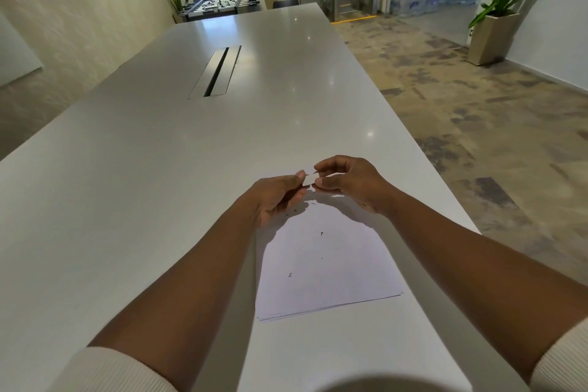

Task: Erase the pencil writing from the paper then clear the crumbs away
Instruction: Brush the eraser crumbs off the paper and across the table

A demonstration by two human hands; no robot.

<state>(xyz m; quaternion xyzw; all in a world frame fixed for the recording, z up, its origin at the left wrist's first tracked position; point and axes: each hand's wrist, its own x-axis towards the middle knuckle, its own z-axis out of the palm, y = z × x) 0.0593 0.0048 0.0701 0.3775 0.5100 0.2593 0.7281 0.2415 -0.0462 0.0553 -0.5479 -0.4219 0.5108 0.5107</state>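
- Head view looks down a long white table (159, 200); both of the person's hands are raised just above the far end of the paper (324, 267), meeting over its top edge.
- The left hand (276, 197) and the right hand (346, 184) each pinch 1 small white piece, which I take to be the eraser (308, 180), between thumb and fingertips. The fingers of both are curled in narrowly around it, and the 2 hands all but touch.
- The relation that matters: the paper lies directly below and on the near side of the hands, towards the person's body. Its long axis runs away from the person along the table's length, slightly skewed to the right.
- The crumbs (321, 233) lie on the sheet on the body side of the hands, so my guess is that the next stroke comes back towards the body rather than outward.
- Neither hand is clearly nearer the sheet. The left sits over its upper left corner and the right over its upper right edge (the right perhaps a touch farther out).
- Counted: 2 hands, 1 eraser, 1 stack of paper (several sheets show at the near edge, too thin to number).
- About 5 or 6 dark specks show: 3 close under the left hand and 3 lower down. I cannot tell which are crumbs and which are leftover pencil marks.
- No clear line of writing shows on the sheet, so the rubbing looks mostly done and the clearing still to come.
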